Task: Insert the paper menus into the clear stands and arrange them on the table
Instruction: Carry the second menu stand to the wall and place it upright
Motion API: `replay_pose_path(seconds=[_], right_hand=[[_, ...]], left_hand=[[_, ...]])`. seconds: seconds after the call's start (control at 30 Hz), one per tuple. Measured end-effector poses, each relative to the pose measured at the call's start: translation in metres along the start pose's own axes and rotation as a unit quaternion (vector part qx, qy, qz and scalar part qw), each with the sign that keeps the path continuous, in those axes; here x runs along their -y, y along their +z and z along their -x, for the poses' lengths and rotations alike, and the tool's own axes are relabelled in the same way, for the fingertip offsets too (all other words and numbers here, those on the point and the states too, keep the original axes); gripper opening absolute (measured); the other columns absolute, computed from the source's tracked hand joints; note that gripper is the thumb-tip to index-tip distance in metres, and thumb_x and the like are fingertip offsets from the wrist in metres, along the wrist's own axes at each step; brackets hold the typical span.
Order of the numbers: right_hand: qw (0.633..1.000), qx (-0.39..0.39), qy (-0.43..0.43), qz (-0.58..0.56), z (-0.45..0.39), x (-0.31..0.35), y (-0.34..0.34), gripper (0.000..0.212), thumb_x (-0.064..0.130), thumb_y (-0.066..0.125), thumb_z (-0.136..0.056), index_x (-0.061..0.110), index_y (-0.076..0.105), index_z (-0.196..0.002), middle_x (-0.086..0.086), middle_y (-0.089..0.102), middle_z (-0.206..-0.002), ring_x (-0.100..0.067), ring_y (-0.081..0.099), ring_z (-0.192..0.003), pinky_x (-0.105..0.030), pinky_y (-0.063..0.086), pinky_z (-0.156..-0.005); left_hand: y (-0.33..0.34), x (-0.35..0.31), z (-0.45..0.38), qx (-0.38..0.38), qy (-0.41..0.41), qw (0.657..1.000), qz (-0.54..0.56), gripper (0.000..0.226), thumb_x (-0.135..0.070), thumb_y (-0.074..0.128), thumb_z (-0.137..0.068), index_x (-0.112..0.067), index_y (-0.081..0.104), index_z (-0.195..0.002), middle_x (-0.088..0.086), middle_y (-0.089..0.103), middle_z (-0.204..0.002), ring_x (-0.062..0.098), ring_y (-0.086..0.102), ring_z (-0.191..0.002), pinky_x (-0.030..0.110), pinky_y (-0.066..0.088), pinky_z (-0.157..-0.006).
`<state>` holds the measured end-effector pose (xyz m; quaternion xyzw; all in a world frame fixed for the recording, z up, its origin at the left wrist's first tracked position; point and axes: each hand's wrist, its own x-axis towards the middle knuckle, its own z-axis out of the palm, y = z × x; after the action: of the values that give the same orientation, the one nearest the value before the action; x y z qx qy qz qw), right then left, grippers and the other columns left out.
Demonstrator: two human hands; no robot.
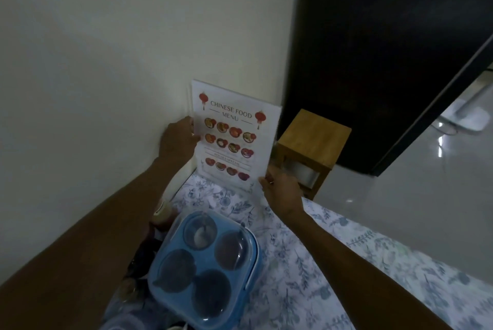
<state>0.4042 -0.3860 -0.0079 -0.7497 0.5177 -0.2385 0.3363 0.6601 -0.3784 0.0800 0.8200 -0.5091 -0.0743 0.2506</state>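
A clear stand (269, 127) with a white "Chinese Food Menu" sheet (232, 137) inside it stands upright at the far corner of the table, close to the wall. My left hand (177, 140) grips the stand's left edge about halfway up. My right hand (280, 191) holds its lower right corner, down by the tabletop. The menu faces me, with lanterns and rows of dish pictures on it. Whether the stand's base rests fully on the cloth is hidden by my right hand.
A blue-floral tablecloth (306, 263) covers the table. A blue lidded container (205, 268) with round compartments sits near me on the left, bottles (162, 212) beside it against the wall. A wooden box (312, 143) stands off the far table end on the glossy floor.
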Motion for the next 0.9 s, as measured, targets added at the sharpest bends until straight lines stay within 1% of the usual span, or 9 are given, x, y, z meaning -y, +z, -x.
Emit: replay_pose_path(seconds=[0.07, 0.17, 0.3, 0.43, 0.57, 0.63, 0.73, 0.83, 0.9], right_hand=[[1.0, -0.004, 0.001, -0.006, -0.006, 0.001, 0.002, 0.022, 0.021, 0.058, -0.098, 0.009, 0.063, -0.115, -0.01, 0.072, -0.115, -0.024, 0.069, -0.101, -0.025, 0.052, -0.081], [1.0, -0.007, 0.002, -0.007, -0.009, 0.001, 0.005, 0.021, 0.022, 0.059, -0.098, 0.009, 0.064, -0.112, -0.01, 0.072, -0.111, -0.024, 0.07, -0.096, -0.031, 0.058, -0.081], [1.0, -0.02, 0.003, 0.004, -0.009, 0.0, 0.007, 0.02, 0.025, 0.06, -0.096, 0.009, 0.064, -0.109, -0.01, 0.073, -0.105, -0.023, 0.07, -0.092, -0.04, 0.061, -0.081], [1.0, -0.028, 0.004, 0.008, -0.006, 0.002, 0.011, 0.018, 0.026, 0.059, -0.097, 0.011, 0.063, -0.106, -0.008, 0.073, -0.104, -0.022, 0.07, -0.092, -0.04, 0.061, -0.081], [1.0, -0.015, 0.022, 0.002, -0.006, 0.006, 0.011, 0.019, 0.026, 0.058, -0.097, 0.01, 0.063, -0.107, -0.009, 0.072, -0.107, -0.023, 0.07, -0.096, -0.041, 0.061, -0.082], [1.0, -0.01, 0.026, 0.002, -0.007, 0.008, 0.01, 0.02, 0.026, 0.058, -0.098, 0.011, 0.063, -0.11, -0.009, 0.072, -0.109, -0.023, 0.07, -0.098, -0.041, 0.061, -0.084], [1.0, 0.002, 0.027, 0.005, -0.007, 0.015, 0.006, 0.022, 0.026, 0.056, -0.098, 0.01, 0.063, -0.112, -0.01, 0.072, -0.107, -0.024, 0.069, -0.097, -0.042, 0.06, -0.084], [0.999, 0.018, 0.049, 0.002, -0.004, 0.016, 0.0, 0.021, 0.025, 0.056, -0.098, 0.009, 0.063, -0.109, -0.011, 0.072, -0.104, -0.027, 0.069, -0.094, -0.042, 0.059, -0.083], [0.998, 0.021, 0.059, 0.004, 0.003, 0.014, -0.006, 0.022, 0.027, 0.059, -0.096, 0.011, 0.064, -0.111, -0.009, 0.072, -0.105, -0.024, 0.069, -0.096, -0.038, 0.059, -0.084]], left_hand=[[0.001, 0.0, -0.005, -0.007, -0.004, 1.0, -0.009, 0.026, -0.012, 0.074, -0.084, 0.001, 0.066, -0.106, 0.019, 0.073, -0.107, 0.036, 0.071, -0.097, 0.043, 0.057, -0.083], [0.005, 0.001, -0.006, -0.012, -0.006, 1.0, -0.016, 0.028, -0.013, 0.073, -0.085, 0.0, 0.065, -0.108, 0.019, 0.073, -0.108, 0.037, 0.07, -0.098, 0.045, 0.058, -0.084], [0.007, 0.0, -0.003, -0.005, -0.017, 1.0, 0.009, 0.035, -0.018, 0.076, -0.083, 0.0, 0.063, -0.111, 0.019, 0.072, -0.111, 0.037, 0.071, -0.097, 0.048, 0.058, -0.083], [0.006, -0.009, 0.004, 0.007, -0.043, 0.998, 0.052, 0.045, -0.019, 0.078, -0.082, 0.002, 0.059, -0.117, 0.021, 0.068, -0.119, 0.037, 0.067, -0.106, 0.049, 0.056, -0.089], [0.009, -0.016, 0.018, -0.018, -0.035, 0.997, 0.062, 0.051, -0.01, 0.077, -0.082, 0.003, 0.053, -0.125, 0.023, 0.056, -0.126, 0.037, 0.059, -0.115, 0.045, 0.052, -0.097], [0.008, -0.02, 0.024, -0.016, -0.034, 0.998, 0.054, 0.051, -0.007, 0.073, -0.084, 0.005, 0.05, -0.128, 0.024, 0.051, -0.128, 0.037, 0.055, -0.117, 0.041, 0.047, -0.098], [0.001, -0.024, 0.032, -0.001, -0.038, 0.998, 0.042, 0.054, -0.008, 0.072, -0.086, 0.006, 0.048, -0.132, 0.025, 0.051, -0.129, 0.036, 0.052, -0.12, 0.037, 0.043, -0.099], [-0.006, -0.024, 0.039, 0.023, -0.024, 0.999, 0.032, 0.059, -0.011, 0.073, -0.086, 0.005, 0.046, -0.136, 0.024, 0.052, -0.13, 0.036, 0.053, -0.12, 0.037, 0.043, -0.099], [-0.009, -0.028, 0.046, 0.034, -0.013, 0.999, 0.024, 0.058, -0.016, 0.073, -0.086, 0.002, 0.047, -0.134, 0.022, 0.053, -0.128, 0.035, 0.055, -0.117, 0.039, 0.046, -0.095]])
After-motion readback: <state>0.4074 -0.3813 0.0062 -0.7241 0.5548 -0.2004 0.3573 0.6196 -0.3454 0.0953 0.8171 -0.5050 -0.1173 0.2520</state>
